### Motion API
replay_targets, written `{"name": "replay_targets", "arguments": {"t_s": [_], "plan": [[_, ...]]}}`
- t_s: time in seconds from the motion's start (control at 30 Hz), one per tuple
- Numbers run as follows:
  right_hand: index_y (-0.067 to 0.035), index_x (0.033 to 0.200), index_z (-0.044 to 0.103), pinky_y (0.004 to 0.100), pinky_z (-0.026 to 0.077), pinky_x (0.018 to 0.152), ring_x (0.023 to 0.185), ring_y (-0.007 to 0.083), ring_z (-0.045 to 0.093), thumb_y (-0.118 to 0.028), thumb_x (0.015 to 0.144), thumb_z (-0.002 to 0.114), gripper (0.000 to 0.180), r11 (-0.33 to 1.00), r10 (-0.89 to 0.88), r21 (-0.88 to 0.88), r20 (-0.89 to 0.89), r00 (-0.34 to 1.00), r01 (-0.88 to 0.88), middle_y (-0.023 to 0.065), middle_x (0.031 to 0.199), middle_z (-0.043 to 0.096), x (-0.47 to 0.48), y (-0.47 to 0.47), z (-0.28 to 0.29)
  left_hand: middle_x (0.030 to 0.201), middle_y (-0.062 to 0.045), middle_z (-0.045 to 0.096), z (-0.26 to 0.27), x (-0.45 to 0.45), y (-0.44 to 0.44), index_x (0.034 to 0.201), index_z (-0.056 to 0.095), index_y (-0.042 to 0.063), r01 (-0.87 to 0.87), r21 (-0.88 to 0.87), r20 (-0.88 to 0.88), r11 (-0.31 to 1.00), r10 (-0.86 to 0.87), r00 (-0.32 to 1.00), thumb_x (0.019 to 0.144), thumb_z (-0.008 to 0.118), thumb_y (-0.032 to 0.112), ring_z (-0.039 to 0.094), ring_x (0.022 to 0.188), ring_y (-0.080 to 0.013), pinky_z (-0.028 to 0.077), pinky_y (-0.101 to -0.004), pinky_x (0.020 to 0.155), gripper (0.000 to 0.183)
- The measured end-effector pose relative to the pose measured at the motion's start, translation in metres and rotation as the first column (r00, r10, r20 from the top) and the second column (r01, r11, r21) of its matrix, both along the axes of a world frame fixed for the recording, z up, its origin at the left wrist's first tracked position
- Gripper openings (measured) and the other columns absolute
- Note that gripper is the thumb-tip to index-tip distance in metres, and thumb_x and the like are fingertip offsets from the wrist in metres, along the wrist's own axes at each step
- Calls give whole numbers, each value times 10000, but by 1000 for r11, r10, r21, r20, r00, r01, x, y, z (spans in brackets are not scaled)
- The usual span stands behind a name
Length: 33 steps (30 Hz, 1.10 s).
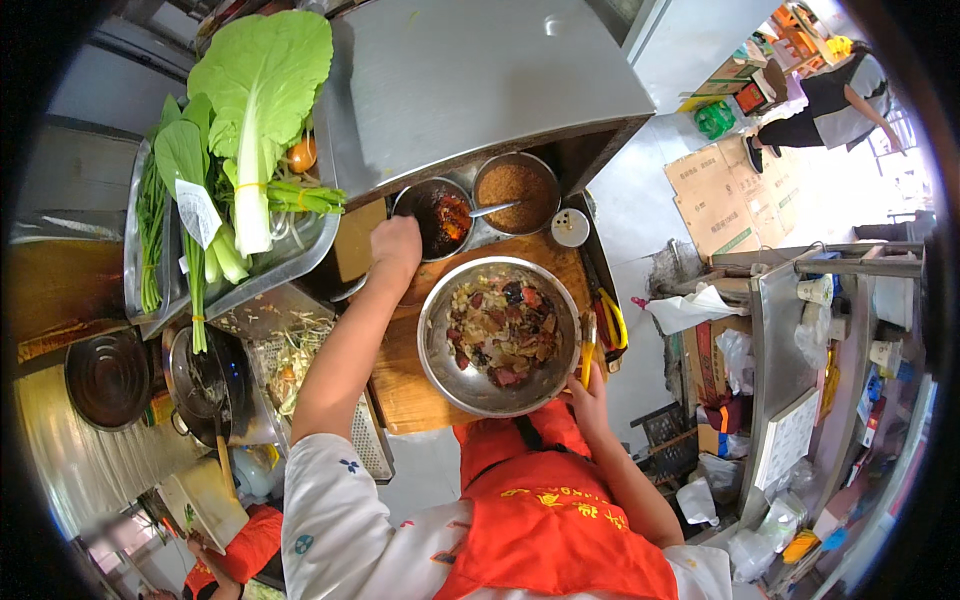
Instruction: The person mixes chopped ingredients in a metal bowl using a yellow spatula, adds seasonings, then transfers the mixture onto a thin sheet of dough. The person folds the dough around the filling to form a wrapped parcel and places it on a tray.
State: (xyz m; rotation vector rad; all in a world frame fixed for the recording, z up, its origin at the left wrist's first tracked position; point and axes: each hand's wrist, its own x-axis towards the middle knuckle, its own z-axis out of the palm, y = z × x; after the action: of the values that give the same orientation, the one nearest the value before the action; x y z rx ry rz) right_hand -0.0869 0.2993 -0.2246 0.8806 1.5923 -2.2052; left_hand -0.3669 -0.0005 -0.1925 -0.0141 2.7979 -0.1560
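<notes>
A steel bowl [499,397] of chopped meat and vegetable pieces sits at the near side of a wooden board [405,375]. At its right rim, my right hand [590,401] grips a yellow-handled tool [588,356]; the tool's kind is unclear. My left hand [397,244] is curled at the left rim of a bowl of dark red chili sauce [452,217]; its fingertips and anything in them are hidden. Beside that bowl stands a bowl of reddish-brown ground seasoning [517,191]. A metal spoon [495,208] spans the two. A round shaker with a holed top [570,227] is to the right.
Leafy greens [255,127] fill a metal tray [322,247] at left. A steel counter [487,75] overhangs the bowls. Yellow-handled scissors [615,319] lie right of the board. A wok [202,382] and a co-worker's red apron [244,551] are lower left. Another person [832,105] stands far right.
</notes>
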Motion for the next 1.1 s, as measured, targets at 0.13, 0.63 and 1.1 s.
{"name": "replay_targets", "arguments": {"t_s": [0.13,0.63,1.1], "plan": [[-80,1301,433,325,571,762,956,170,606,-50,953,478,352,999,46,7,12,999,-46,45,1102,550,-4,2,3,871,-169,703,-11,3,10,880,724,60,119,95,-58,988,-114,992,869,501,102,690,850,-335,558,-430,736,227],[-56,1252,468,309,572,762,923,152,609,-49,950,497,303,998,39,40,33,999,-41,37,1047,556,-15,0,13,607,28,467,-21,4,-29,1148,657,49,-507,675,583,536,33,812,955,561,242,340,486,-64,261,-254,433,289],[-79,1269,463,334,572,799,953,148,608,-66,955,495,316,994,96,56,40,995,-98,25,1059,554,-18,7,6,903,-164,695,21,33,-4,1233,617,137,41,240,-30,970,-35,999,924,464,128,677,868,-343,536,-451,733,345]]}}
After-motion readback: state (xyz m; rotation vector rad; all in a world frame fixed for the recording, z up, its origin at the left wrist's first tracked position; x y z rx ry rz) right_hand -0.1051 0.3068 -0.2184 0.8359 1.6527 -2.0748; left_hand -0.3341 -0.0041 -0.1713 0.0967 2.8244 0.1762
